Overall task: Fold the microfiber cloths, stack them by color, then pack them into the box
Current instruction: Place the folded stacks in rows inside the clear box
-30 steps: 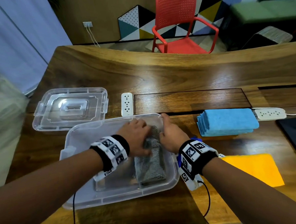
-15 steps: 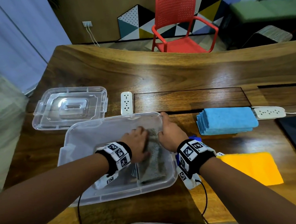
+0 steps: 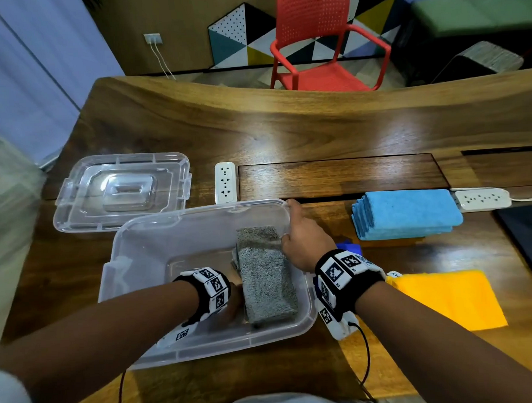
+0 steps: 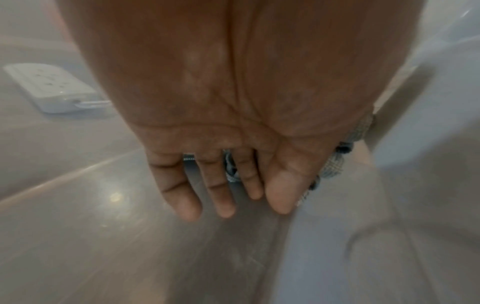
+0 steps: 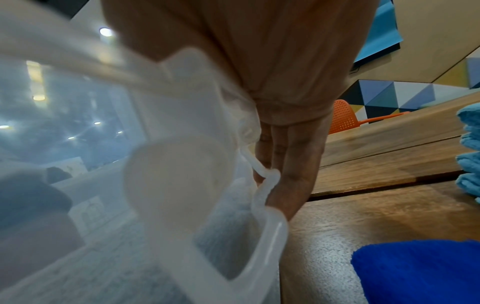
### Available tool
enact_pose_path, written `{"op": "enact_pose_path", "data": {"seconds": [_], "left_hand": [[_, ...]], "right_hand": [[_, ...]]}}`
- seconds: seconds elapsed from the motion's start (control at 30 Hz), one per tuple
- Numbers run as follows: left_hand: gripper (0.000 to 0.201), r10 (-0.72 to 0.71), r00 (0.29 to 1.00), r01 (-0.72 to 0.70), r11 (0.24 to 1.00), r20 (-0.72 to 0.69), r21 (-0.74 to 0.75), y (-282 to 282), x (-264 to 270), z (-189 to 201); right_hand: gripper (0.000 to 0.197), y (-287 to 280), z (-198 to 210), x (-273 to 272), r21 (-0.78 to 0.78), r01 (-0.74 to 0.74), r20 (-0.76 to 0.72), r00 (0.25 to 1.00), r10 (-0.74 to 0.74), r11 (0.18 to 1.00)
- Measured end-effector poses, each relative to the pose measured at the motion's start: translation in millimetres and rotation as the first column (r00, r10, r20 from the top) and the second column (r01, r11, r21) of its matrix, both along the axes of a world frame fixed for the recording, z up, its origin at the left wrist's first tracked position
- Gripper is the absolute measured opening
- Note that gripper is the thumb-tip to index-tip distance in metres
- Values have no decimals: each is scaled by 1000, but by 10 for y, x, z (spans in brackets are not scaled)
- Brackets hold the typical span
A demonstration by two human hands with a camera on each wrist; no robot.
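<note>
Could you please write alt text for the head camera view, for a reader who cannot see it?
Both hands reach into a clear plastic box on a wooden table, settling grey folded cloths against its right wall. Its lid lies behind; blue cloths and a yellow cloth wait right.

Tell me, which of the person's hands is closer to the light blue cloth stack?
Right. The right hand rests at the box's right wall, beside the light blue cloth stack; the left hand is inside the box, farther away.
</note>
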State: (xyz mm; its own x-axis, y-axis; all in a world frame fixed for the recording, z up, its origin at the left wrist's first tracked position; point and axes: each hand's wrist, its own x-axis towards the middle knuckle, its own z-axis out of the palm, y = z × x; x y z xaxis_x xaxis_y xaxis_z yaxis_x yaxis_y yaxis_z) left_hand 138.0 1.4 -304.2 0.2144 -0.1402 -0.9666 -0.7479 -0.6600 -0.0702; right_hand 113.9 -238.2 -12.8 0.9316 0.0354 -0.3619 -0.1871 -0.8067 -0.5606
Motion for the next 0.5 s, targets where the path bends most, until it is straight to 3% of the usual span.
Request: {"op": "enact_pose_path", "data": {"seconds": [0.03,0.07,0.1,0.17,0.23,0.27,0.3,0.33,0.37,0.4,0.43,0.5], "left_hand": [[57,39,992,-24,991,117,-130,-91,-48,450],[51,48,992,-32,990,117,-141,-256,-185,1294],[51,114,988,-92,977,106,-195,-306,-247,1643],[49,192,974,-159,958,121,-240,-346,-181,1885],[46,238,971,-223,940,31,-258,-282,-119,1774],[53,173,985,-165,958,13,-236,-299,-107,1725],[66,141,990,-139,960,-7,-243,-240,-74,1339],[75,24,1000,-26,984,-13,-179,-269,-41,1344],[73,-1,1000,1,983,-1,-182,-247,43,1144],[57,-4,997,10,996,74,-87,-278,24,1461],[40,131,980,-105,980,149,-170,-403,-73,2001],[31,209,935,-122,948,287,-294,-563,-103,2665]], "right_hand": [[70,5,-9,-5,4,-1,3,1000,1,1000],[71,9,-21,-3,7,-1,2,1000,1,1000],[72,8,-25,-1,8,-2,-1,1000,2,1000],[72,3,-33,2,3,-1,-1,1000,1,1000],[71,5,-25,1,-1,-4,5,1000,4,1000],[70,5,-15,-1,-2,-6,7,1000,6,1000],[70,6,-2,-5,-6,-6,6,1000,6,1000],[69,7,3,-7,-10,-4,3,1000,4,1000],[69,7,7,-10,-10,-4,-1,1000,4,1000],[68,7,3,-10,-7,-3,-2,1000,3,1000],[68,6,4,-7,-6,-3,-1,1000,3,1000],[67,5,-6,-4,-11,1,-1,1000,-1,1000]]}}
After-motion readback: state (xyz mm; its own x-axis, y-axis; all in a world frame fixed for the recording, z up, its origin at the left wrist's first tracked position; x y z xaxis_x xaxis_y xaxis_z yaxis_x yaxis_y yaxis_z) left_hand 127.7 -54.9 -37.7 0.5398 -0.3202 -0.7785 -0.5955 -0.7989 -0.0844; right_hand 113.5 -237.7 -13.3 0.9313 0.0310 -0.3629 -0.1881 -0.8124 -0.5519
